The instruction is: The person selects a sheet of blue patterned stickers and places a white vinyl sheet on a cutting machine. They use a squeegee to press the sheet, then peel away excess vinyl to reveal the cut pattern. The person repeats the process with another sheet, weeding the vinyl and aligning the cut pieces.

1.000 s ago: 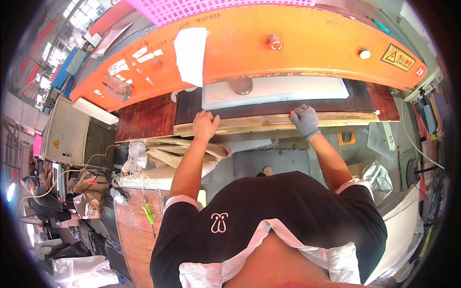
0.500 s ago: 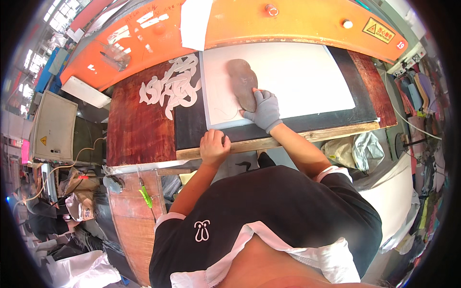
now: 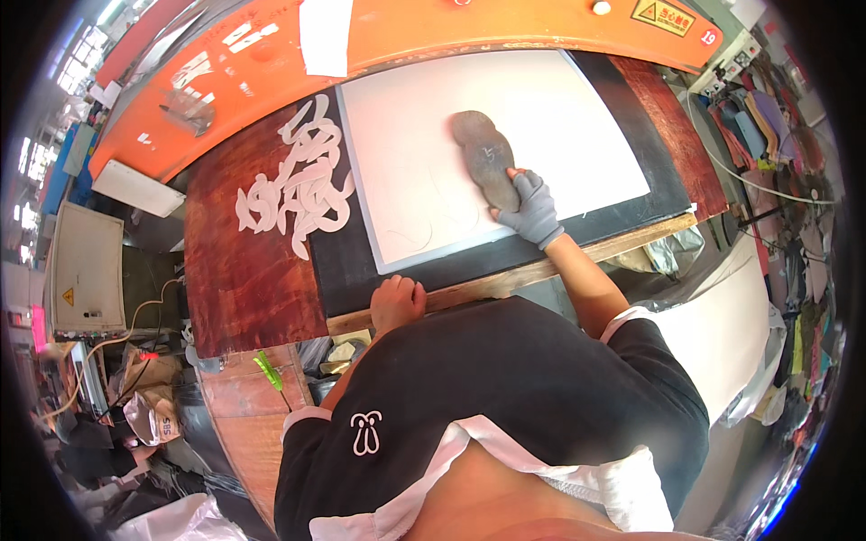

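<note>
Holding the near end of the grey sole-shaped piece [image 3: 488, 158] between gloved thumb and fingers, my right hand [image 3: 535, 212] reaches in with its forearm slanting up and leftward, while my bare left hand [image 3: 398, 303] rests curled at the front edge of the counter [image 3: 248, 293], whether gripping it I cannot tell. I judge the step in hand to be positioning the piece over the white sheet [image 3: 406, 135], and the next move to call for steady alignment before release. Left of the sheet lie pale curved strips [image 3: 305, 194], with an orange machine beam [image 3: 424, 22] beyond.
</note>
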`<state>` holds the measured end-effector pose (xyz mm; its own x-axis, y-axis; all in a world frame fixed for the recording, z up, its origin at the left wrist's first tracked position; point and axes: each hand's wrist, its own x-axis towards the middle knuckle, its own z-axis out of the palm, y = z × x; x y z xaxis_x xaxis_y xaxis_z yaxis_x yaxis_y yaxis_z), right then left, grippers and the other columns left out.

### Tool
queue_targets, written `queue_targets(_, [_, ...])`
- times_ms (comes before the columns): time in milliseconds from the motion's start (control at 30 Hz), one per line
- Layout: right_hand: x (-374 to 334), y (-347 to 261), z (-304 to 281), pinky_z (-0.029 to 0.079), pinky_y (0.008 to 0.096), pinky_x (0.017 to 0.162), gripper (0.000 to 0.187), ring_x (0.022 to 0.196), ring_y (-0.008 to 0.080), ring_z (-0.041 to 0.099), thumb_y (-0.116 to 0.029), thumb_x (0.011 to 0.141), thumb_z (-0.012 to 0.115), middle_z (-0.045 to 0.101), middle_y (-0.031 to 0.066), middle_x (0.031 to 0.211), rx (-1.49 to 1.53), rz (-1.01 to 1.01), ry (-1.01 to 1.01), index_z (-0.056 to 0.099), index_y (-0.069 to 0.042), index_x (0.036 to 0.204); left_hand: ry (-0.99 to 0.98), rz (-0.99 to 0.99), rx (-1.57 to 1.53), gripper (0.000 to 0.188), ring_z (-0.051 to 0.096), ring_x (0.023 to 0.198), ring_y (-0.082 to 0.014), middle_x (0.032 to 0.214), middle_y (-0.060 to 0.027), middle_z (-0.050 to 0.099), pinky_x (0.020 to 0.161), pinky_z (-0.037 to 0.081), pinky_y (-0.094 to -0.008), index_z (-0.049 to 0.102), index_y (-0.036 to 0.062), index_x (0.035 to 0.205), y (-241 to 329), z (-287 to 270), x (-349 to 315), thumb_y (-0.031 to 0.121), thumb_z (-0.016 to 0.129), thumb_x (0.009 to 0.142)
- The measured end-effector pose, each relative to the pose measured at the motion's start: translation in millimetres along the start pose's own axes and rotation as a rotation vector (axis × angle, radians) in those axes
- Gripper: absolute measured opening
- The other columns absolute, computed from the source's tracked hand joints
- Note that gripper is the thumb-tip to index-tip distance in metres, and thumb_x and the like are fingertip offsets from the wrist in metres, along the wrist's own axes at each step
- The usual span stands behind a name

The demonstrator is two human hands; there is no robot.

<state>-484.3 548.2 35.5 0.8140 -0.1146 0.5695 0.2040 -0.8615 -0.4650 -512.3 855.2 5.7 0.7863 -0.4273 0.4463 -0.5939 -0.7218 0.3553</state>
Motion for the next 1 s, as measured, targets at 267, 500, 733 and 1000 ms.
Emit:
queue_targets(267, [0.7,-6.8,-2.6,0.045,0.0405,0.086,0.071,0.102,0.0338,0.052,-0.037,0.057,0.078,0.053,0.0157,0.114,-0.077,-0.033,-0.014,0.053,-0.005,0.115,-0.001,0.023,0.05,0.018,0.052,0.067,-0.0272,0.069,-0.0066,0.049,0.056,0.04,-0.0402,0.049,0.0091,0.066,1.7,-1.5,2.5,0.017,0.061,0.077])
queue_targets(500, [5.9,-1.0,-3.0,0.046,0.0416,0.086,0.071,0.101,0.0356,0.052,-0.039,0.059,0.077,0.053,0.0183,0.113,-0.08,-0.072,-0.036,0.053,-0.004,0.116,0.029,0.061,0.07,0.018,0.053,0.068,-0.0274,0.07,-0.0072,0.05,0.057,0.041,-0.0397,0.048,0.0087,0.066,1.0,0.1,9.0,0.016,0.059,0.078])
queue_targets(733, [5.3,-3.2,-7.6,0.043,0.0419,0.089,0.067,0.101,0.0373,0.051,-0.037,0.064,0.074,0.052,0.0187,0.116,-0.15,-0.11,0.063,0.051,-0.004,0.117,0.058,0.102,0.043,0.019,0.052,0.066,-0.0266,0.068,-0.0067,0.049,0.056,0.041,-0.0388,0.047,0.009,0.065,-0.2,-2.1,18.9,0.016,0.06,0.077])
queue_targets(1000, [-88.9,-27.6,-33.5,0.046,0.0391,0.064,0.018,0.069,0.03,0.055,-0.013,0.068,0.069,0.057,0.009,0.077,0.046,-0.145,0.044,0.056,-0.006,0.08,0.179,0.181,0.094,0.023,0.053,0.063,-0.0267,0.065,-0.0071,0.049,0.054,0.043,-0.0395,0.046,0.0083,0.06,-12.5,6.9,22.3,0.016,0.06,0.076])
